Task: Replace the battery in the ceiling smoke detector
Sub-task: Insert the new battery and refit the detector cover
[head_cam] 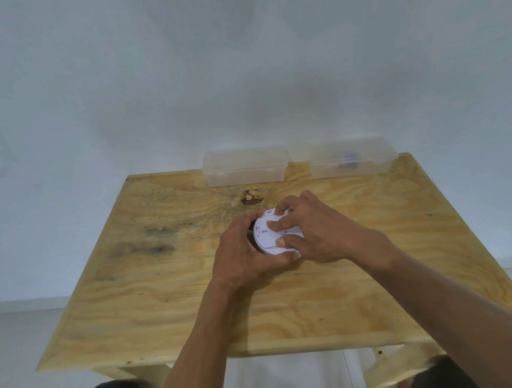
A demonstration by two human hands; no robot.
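A round white smoke detector (265, 234) is held between both hands just above the middle of the plywood table (163, 290). My left hand (240, 256) wraps its left and lower rim. From the right, my right hand (313, 228) lies over it, with fingertips pressed on its flat white face. Much of the detector is hidden by the fingers. No battery is visible at the detector.
Two clear plastic lidded boxes stand at the table's far edge against the white wall: one (246, 170) looks empty, the other (352, 159) holds something small and blue. A dark knot (251, 197) marks the wood behind the detector.
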